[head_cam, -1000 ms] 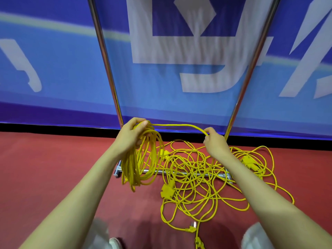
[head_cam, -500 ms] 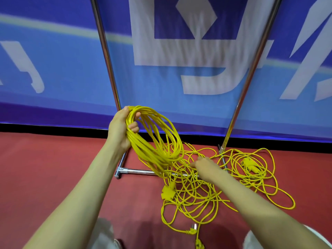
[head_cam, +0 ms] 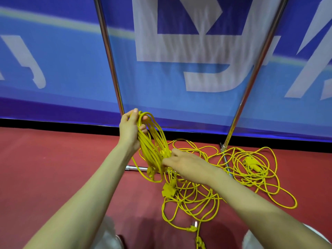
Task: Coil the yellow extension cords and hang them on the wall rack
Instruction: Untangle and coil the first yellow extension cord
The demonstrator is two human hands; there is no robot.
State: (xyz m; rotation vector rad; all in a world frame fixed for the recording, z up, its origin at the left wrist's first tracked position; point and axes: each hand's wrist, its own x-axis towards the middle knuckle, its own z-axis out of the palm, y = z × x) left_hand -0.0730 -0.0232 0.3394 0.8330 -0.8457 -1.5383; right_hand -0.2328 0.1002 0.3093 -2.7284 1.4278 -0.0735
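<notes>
Reaching back in from the floor tangle, the right hand [head_cam: 186, 165] now meets the lower end of the coil [head_cam: 152, 146], whereas a second ago it was up level with the left hand [head_cam: 130, 130], laying a strand across the top. The left hand has meanwhile lifted. It sits just in front of the foot of the left pole [head_cam: 109, 56], fingers and thumb curled round the gathered top of the coil, so the loops hang as one narrow bundle instead of splaying open as they did half a second ago. The right hand's fingers point into the bottom loops with the thumb raised, but I cannot tell whether they pinch a strand or only touch the bundle. To the right of the left pole, across the base bar [head_cam: 136, 168], most of the loose cord [head_cam: 194, 196] lies heaped on the red floor [head_cam: 45, 168] with a socket block [head_cam: 168, 190] at its near edge. A second tangle [head_cam: 251, 168] lies further right of that pole, around the foot of the frame's other upright. Judged from this, one loop has just been added and the right hand is tidying the bundle or fetching the next length. Coiling is only partly done, and nothing hangs on the frame yet. Snags in the heap look the likeliest trouble.
</notes>
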